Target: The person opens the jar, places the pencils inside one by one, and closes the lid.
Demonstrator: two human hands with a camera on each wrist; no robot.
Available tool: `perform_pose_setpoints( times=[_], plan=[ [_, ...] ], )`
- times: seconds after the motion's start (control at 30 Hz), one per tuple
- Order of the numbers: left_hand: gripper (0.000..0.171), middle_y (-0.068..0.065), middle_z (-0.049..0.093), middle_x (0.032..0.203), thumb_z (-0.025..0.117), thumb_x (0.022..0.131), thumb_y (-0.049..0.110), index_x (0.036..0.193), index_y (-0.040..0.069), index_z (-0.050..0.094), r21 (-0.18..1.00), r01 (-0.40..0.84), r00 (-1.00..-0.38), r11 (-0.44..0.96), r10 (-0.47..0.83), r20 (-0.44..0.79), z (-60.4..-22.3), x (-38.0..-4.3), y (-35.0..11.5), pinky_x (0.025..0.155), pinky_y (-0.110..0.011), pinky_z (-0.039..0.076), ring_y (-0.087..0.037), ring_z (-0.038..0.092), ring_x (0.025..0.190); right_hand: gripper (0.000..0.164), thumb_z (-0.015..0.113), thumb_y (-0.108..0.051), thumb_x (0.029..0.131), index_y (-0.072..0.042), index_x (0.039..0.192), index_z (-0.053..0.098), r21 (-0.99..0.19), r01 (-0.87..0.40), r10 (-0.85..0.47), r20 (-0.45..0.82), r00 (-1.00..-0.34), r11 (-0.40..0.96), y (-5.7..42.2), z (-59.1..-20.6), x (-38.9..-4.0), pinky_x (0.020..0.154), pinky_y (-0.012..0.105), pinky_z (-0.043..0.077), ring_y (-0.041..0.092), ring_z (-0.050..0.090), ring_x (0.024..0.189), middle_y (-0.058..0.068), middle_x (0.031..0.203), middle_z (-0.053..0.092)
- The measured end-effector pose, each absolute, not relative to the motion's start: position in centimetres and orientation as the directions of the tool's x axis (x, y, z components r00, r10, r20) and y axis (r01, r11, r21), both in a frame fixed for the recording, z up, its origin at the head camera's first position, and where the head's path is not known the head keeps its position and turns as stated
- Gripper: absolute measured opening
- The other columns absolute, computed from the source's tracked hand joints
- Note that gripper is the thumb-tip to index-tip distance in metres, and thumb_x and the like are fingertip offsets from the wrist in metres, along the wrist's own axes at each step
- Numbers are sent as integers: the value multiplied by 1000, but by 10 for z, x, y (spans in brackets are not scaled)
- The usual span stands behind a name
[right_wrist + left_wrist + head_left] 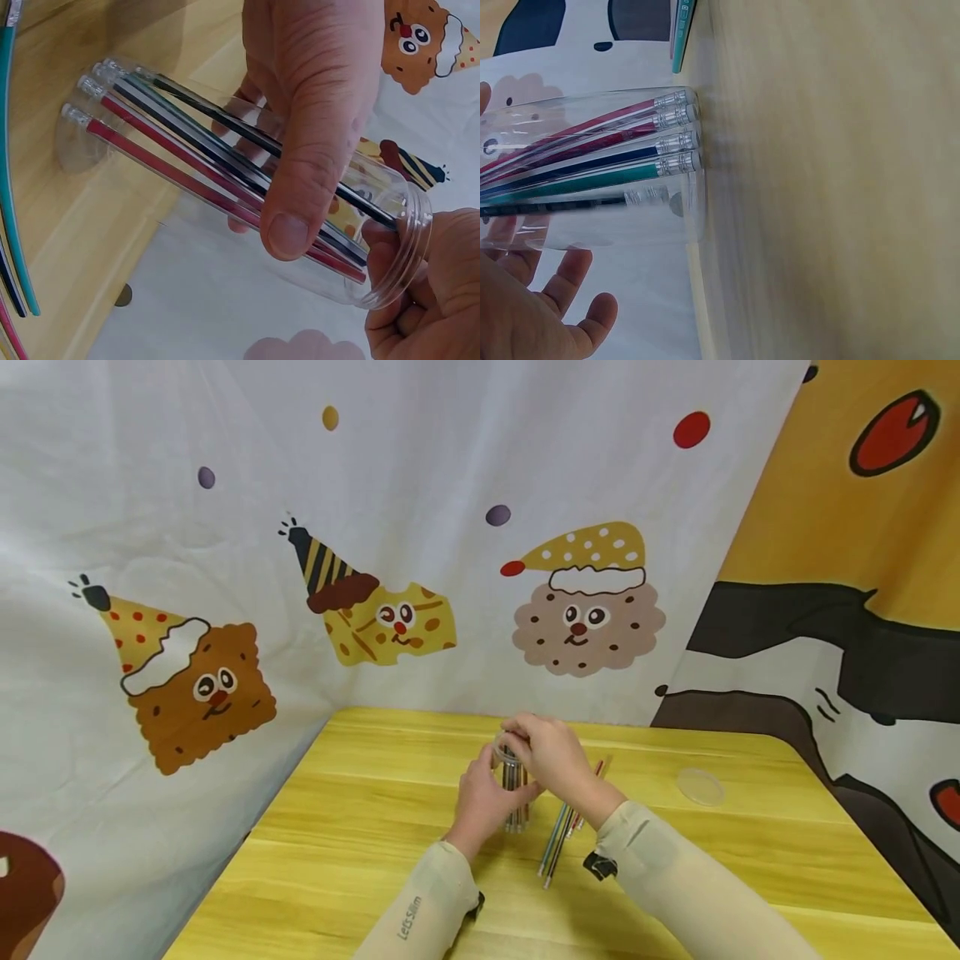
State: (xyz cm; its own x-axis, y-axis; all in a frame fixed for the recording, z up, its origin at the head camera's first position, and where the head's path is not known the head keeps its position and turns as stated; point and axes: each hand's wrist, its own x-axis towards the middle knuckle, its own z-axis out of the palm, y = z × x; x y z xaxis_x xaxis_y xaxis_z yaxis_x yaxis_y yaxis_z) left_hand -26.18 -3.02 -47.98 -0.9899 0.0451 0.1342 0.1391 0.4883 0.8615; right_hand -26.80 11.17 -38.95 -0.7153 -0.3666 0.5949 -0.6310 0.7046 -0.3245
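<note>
A clear plastic jar stands upright on the table, holding several pencils in red, blue and green. Their eraser ends sit at the jar's bottom. My left hand grips the jar round its side, the thumb lying across the wall. At the mouth is my right hand, its fingertips inside the rim, pinching the upper end of a black pencil. That pencil leans inside the jar, and its lower end looks blurred in the left wrist view.
Loose pencils lie in a bunch on the table, just right of the jar. Farther right lies a round clear lid. Behind the wooden table hangs a white cloth printed with cartoon snacks.
</note>
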Motion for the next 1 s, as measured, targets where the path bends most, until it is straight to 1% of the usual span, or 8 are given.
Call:
perform_pose_setpoints(
  times=[0.27, 0.43, 0.57, 0.67, 0.73, 0.8, 0.9, 1.0],
  plan=[
    [93, -12, 59, 146, 83, 79, 74, 149, 23, 50, 845, 161, -987, 510, 58, 152, -480, -261, -29, 103, -60, 54, -39, 57, 133, 9, 76, -18, 101, -15, 105, 84, -356, -588, -427, 438, -791, 726, 114, -373, -267, 69, 27, 61, 7, 69, 71, 0, 95, 82],
    [89, -12, 61, 142, 84, 78, 73, 145, 24, 53, 846, 158, -987, 510, 46, 156, -477, -261, -28, 102, -61, 54, -40, 58, 131, 22, 75, -20, 102, -12, 121, 81, -345, -571, -441, 387, -810, 745, 118, -364, -263, 72, 32, 63, 13, 73, 80, 2, 100, 82],
    [85, -7, 64, 128, 87, 76, 71, 139, 24, 54, 845, 156, -987, 512, 41, 157, -476, -261, -26, 92, -53, 57, -32, 62, 115, 38, 71, -27, 105, -12, 140, 71, -387, -520, -349, 431, -832, 761, 129, -370, -258, 78, 40, 63, 24, 76, 100, 5, 114, 79],
    [88, -4, 64, 120, 88, 75, 71, 141, 24, 54, 851, 154, -987, 502, 33, 159, -477, -263, -25, 84, -44, 58, -24, 62, 103, 35, 68, -27, 107, -11, 138, 71, -451, -448, -241, 445, -863, 772, 149, -383, -260, 69, 39, 58, 23, 71, 87, 6, 104, 77],
    [93, -4, 65, 120, 88, 74, 71, 145, 23, 52, 854, 150, -987, 497, 25, 159, -478, -263, -25, 82, -42, 59, -22, 62, 100, 33, 67, -26, 107, -8, 134, 72, -479, -380, -198, 387, -900, 792, 166, -395, -264, 62, 36, 53, 19, 65, 73, 7, 91, 75],
    [99, -3, 65, 124, 88, 73, 72, 150, 24, 50, 856, 141, -987, 497, 8, 158, -479, -264, -25, 85, -43, 60, -21, 63, 103, 34, 66, -27, 108, -5, 133, 72, -487, -295, -180, 268, -946, 822, 183, -408, -267, 60, 34, 50, 16, 61, 68, 7, 87, 74],
    [100, -4, 66, 127, 90, 73, 71, 151, 24, 50, 863, 126, -989, 490, -2, 145, -480, -264, -26, 87, -46, 61, -22, 64, 106, 39, 65, -30, 108, -2, 135, 70, -470, -193, -180, 72, -981, 861, 207, -431, -269, 66, 37, 57, 18, 69, 79, 12, 102, 78],
    [100, -6, 66, 127, 90, 73, 70, 152, 23, 50, 872, 122, -991, 474, 4, 136, -480, -263, -28, 87, -45, 62, -22, 65, 105, 43, 67, -30, 107, 0, 137, 68, -468, -173, -202, -12, -979, 867, 222, -450, -270, 74, 41, 61, 22, 73, 92, 18, 120, 77]
  ],
)
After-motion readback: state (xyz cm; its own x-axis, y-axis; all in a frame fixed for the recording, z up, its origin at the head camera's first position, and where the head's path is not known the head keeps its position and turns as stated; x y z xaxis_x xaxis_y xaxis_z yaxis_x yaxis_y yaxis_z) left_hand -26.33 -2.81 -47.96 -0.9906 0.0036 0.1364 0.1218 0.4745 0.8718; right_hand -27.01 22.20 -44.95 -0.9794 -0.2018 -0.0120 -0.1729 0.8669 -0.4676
